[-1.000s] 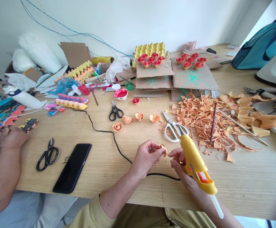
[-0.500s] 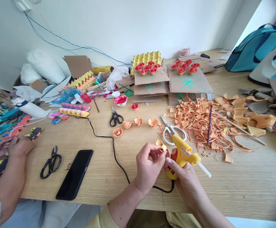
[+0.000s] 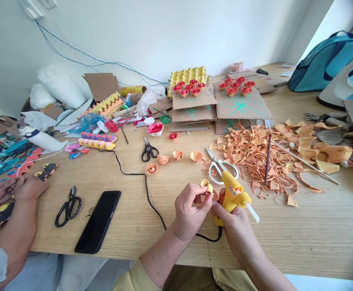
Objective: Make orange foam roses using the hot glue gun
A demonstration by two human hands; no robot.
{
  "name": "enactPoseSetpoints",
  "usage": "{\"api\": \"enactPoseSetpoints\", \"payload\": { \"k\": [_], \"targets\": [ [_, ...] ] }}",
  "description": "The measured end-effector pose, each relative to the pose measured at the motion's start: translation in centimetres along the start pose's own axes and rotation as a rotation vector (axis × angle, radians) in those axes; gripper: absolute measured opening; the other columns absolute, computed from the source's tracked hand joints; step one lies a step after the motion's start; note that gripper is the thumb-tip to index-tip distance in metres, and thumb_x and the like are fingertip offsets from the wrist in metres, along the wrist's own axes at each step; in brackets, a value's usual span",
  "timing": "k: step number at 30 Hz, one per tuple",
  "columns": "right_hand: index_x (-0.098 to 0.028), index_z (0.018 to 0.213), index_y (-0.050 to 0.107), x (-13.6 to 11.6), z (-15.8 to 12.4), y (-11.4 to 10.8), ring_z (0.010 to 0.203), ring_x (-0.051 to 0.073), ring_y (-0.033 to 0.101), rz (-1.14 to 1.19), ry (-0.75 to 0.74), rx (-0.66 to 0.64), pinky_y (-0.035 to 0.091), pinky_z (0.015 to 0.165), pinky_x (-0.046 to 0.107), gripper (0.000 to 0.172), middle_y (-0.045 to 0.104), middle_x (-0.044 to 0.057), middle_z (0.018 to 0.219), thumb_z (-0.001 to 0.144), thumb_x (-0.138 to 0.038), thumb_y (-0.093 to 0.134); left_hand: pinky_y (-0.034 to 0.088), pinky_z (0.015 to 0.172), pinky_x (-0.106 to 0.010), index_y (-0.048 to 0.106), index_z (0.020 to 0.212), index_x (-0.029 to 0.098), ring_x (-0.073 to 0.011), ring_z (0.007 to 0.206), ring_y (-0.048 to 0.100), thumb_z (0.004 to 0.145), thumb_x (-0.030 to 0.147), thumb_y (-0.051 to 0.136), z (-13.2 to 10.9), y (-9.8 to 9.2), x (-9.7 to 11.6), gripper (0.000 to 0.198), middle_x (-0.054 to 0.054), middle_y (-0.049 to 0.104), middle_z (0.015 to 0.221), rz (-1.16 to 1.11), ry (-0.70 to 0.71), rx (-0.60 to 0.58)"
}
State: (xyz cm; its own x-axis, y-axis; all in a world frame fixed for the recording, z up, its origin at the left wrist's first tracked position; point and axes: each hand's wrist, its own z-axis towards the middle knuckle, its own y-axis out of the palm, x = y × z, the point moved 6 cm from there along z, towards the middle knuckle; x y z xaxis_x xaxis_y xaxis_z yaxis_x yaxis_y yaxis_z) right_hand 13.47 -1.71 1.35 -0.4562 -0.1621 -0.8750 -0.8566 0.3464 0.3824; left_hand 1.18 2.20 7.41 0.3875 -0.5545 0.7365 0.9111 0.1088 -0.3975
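Observation:
Between the fingers of my left hand (image 3: 191, 210) is a small orange egg-carton flower (image 3: 207, 186) with curled petals; part of it is hidden by the fingers. My right hand (image 3: 237, 220) grips a yellow glue gun (image 3: 231, 192) with a white glue stick jutting from its back. The gun's nozzle end is hidden by my hands and the flower. Just beyond them lie white-handled scissors (image 3: 221, 167). Several orange flowers sit in a loose row, among them a rolled rose (image 3: 151, 169) and an open cup (image 3: 196, 156). One red flower (image 3: 173, 136) is behind them.
Orange carton scraps (image 3: 249, 153) are heaped at right with a dark stick (image 3: 267, 158). Red flowers stand on cardboard (image 3: 243, 106) at the back. A phone (image 3: 98, 222), black scissors (image 3: 68, 208) and the gun's cord (image 3: 152, 204) lie left. A co-worker's hands (image 3: 27, 188) work at far left.
The glue gun has tilted a little, its glue stick end shifting left and slightly up. My left hand keeps its hold on the flower. The camera view has shifted slightly.

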Motion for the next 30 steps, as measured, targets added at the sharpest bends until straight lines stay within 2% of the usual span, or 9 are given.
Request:
{"api": "enactPoseSetpoints", "payload": {
  "k": [3, 7, 13, 19, 22, 26, 30],
  "targets": [
    [-0.024, 0.09, 0.052, -0.1, 0.0, 0.1, 0.066, 0.015, 0.046, -0.062, -0.018, -0.051, 0.04, 0.062, 0.028, 0.038, 0.053, -0.004, 0.073, 0.076, -0.046, 0.08, 0.049, 0.059, -0.021, 0.062, 0.092, 0.021, -0.0095, 0.058, 0.053, 0.086, 0.017, 0.067, 0.1, 0.0, -0.8, 0.008, 0.001, 0.066, 0.077, -0.087, -0.124, 0.015],
    [-0.025, 0.094, 0.052, -0.3, -0.3, -0.5, 0.067, 0.015, 0.045, -0.04, -0.023, -0.058, 0.039, 0.062, 0.028, 0.039, 0.055, -0.003, 0.076, 0.077, -0.047, 0.08, 0.048, 0.06, -0.02, 0.061, 0.086, 0.019, -0.0094, 0.059, 0.054, 0.085, 0.022, 0.07, 0.2, -0.1, -1.8, 0.009, 0.002, 0.065, 0.073, -0.184, -0.299, 0.023],
    [-0.027, 0.096, 0.05, -2.3, -1.1, -1.3, 0.065, 0.014, 0.047, 0.113, -0.062, -0.111, 0.039, 0.061, 0.028, 0.035, 0.055, -0.004, 0.077, 0.08, -0.04, 0.079, 0.047, 0.062, -0.021, 0.062, 0.083, 0.019, -0.0108, 0.061, 0.058, 0.081, 0.03, 0.076, 0.2, -0.1, -2.9, 0.018, 0.001, 0.066, 0.071, -0.256, -0.43, 0.024],
    [-0.026, 0.091, 0.054, -4.3, 0.3, -1.9, 0.061, 0.014, 0.045, -0.032, -0.154, -0.142, 0.036, 0.056, 0.026, 0.023, 0.052, -0.005, 0.07, 0.087, -0.038, 0.074, 0.048, 0.062, -0.022, 0.061, 0.082, 0.018, -0.0108, 0.061, 0.059, 0.079, 0.031, 0.077, 0.4, 0.0, -2.8, 0.021, 0.0, 0.067, 0.069, -0.298, -0.468, 0.005],
    [-0.025, 0.086, 0.057, -4.8, 1.4, -1.8, 0.065, 0.016, 0.051, -0.175, -0.191, -0.144, 0.041, 0.059, 0.029, 0.025, 0.061, -0.001, 0.076, 0.082, -0.039, 0.077, 0.045, 0.058, -0.02, 0.061, 0.081, 0.018, -0.0095, 0.057, 0.056, 0.079, 0.03, 0.076, 0.5, 0.0, -2.3, 0.019, 0.001, 0.066, 0.068, -0.276, -0.449, -0.033],
    [-0.028, 0.093, 0.055, -4.2, 1.9, -1.0, 0.066, 0.018, 0.055, -0.23, -0.185, -0.194, 0.046, 0.061, 0.032, 0.037, 0.07, 0.001, 0.088, 0.074, -0.041, 0.083, 0.043, 0.055, -0.02, 0.061, 0.081, 0.018, -0.0088, 0.052, 0.05, 0.078, 0.027, 0.075, 0.2, 0.0, -2.1, 0.017, 0.003, 0.062, 0.062, -0.252, -0.434, -0.072],
    [-0.029, 0.098, 0.052, -2.8, 1.6, -0.4, 0.066, 0.018, 0.054, -0.245, -0.157, -0.287, 0.046, 0.062, 0.032, 0.036, 0.069, -0.001, 0.085, 0.077, -0.036, 0.081, 0.044, 0.055, -0.021, 0.061, 0.082, 0.018, -0.009, 0.053, 0.05, 0.079, 0.025, 0.073, -0.1, 0.4, -2.1, 0.015, 0.002, 0.063, 0.064, -0.262, -0.433, -0.115]
  ]
}}
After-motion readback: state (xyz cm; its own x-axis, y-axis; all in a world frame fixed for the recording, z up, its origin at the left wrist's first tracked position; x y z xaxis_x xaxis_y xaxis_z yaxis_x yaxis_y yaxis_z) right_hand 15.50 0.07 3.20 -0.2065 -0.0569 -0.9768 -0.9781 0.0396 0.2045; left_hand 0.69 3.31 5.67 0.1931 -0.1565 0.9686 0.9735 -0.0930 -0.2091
